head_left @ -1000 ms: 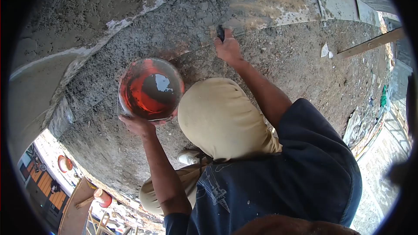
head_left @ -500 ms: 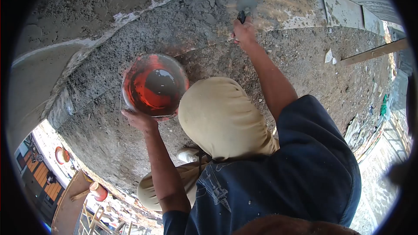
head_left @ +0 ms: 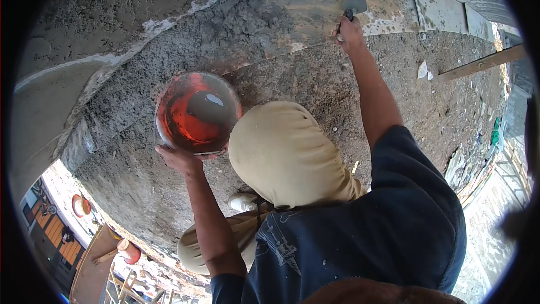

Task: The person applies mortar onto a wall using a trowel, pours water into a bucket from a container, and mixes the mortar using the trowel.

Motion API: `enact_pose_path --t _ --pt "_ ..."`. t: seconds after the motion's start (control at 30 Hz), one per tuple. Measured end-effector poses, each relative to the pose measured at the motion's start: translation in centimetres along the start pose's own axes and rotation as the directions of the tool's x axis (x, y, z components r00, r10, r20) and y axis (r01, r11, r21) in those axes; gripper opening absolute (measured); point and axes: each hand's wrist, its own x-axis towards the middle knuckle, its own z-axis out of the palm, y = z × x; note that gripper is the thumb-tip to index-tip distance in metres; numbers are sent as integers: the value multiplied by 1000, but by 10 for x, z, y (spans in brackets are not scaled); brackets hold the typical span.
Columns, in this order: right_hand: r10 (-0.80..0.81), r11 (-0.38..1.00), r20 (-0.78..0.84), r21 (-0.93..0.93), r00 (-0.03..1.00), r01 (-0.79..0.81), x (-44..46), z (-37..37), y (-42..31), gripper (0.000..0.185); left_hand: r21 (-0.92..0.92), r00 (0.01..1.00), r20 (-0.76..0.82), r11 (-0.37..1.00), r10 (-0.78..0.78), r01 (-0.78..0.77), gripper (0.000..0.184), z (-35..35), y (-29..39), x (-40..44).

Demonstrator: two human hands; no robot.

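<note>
A red bucket (head_left: 179, 114) with grey, watery material inside is tilted beside my bent knee. My left hand (head_left: 181, 160) grips its lower rim. Farther up and to the right, my right hand (head_left: 350, 32) is closed round the dark handle of a trowel (head_left: 354, 2). The trowel's grey blade lies over a smeared strip of board (head_left: 315, 5) along the foot of the wall. Rough wet mortar (head_left: 236, 22) covers the ground left of that strip.
A plastered wall (head_left: 67, 101) curves along the left and top. A wooden beam (head_left: 481, 63) juts in at the right, near white scraps (head_left: 422, 70). Lower left are a wheelbarrow-like tray (head_left: 93, 267) and reddish buckets (head_left: 129, 251).
My right hand has moved the trowel rightward along the strip, and its blade now shows. My left hand keeps its grip on the bucket, which has barely shifted.
</note>
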Motion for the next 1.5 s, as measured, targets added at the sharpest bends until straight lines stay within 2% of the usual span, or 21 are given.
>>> enact_pose_path --t 0.03,0.1,0.2,0.27,0.33,0.4,0.47,0.5,0.53,0.63,0.7,0.77,0.83,0.93,1.03,1.1,1.17,1.23,1.4,1.47,1.5 --pt "166 962 39 215 985 -170 -1 -2 -12 50 18 999 -10 999 36 -36 81 1 1 -3" --pt "155 986 111 -76 982 -147 -29 38 -36 40 52 993 -31 992 117 -115 81 6 5 -10" --pt "21 734 435 -618 900 281 -96 116 -49 45 105 993 -42 989 107 -102 82 10 20 -25" --pt "-164 493 516 -696 841 523 -123 120 -39 50 153 993 -25 982 116 -111 81 11 27 -29" --pt "-308 489 507 -641 805 591 -140 88 -33 54 143 995 -34 986 89 -84 80 10 32 -33" --pt "-294 628 305 -653 906 424 -141 49 -20 55 98 997 -50 994 60 -55 79 11 33 -35" --pt "-591 606 69 -620 804 498 -107 3 31 44 100 994 -52 991 97 -91 78 6 17 -23" --pt "-305 876 -14 -396 952 275 -101 -19 36 39 107 990 -47 986 136 -130 78 3 7 -12" --pt "26 991 -11 -132 1000 -27 -100 -31 36 34 59 993 -46 992 110 -108 78 1 0 -5" --pt "168 981 61 87 984 -172 -119 -11 47 31 -43 997 -34 997 63 -65 79 0 -10 4" --pt "42 998 238 -62 970 -28 -149 44 39 32 -46 997 -34 997 68 -70 80 -1 -8 2" --pt "-445 694 326 -464 834 551 -151 114 61 36 -20 992 -35 993 117 -118 79 -1 -11 3" --pt "-304 650 466 -536 831 539 -166 135 20 42 32 989 -42 990 139 -138 79 1 -6 1" --pt "-461 465 557 -512 691 722 -165 115 8 49 102 992 -55 989 112 -106 80 1 3 -7" --pt "-303 547 430 -652 850 525 -171 71 -2 45 82 993 -41 991 107 -103 80 1 -4 -1" --pt "-495 584 185 -653 849 482 -140 27 36 42 115 986 -58 982 156 -149 79 2 1 -7" --pt "-300 888 -32 -375 953 267 -99 -28 76 37 122 986 -59 981 158 -150 77 2 6 -12" --pt "76 993 -20 95 997 -74 -91 -66 84 32 149 982 -62 975 178 -167 76 1 2 -9" --pt "86 989 271 92 959 -115 -157 -2 95 30 239 982 -44 956 183 -168 73 1 3 -10" --pt "-30 994 446 -84 894 76 -186 50 90 36 210 981 -30 961 190 -179 72 -4 -8 -1" --pt "-261 923 441 -146 859 355 -184 80 102 39 192 981 -25 964 194 -186 72 -4 -10 3"
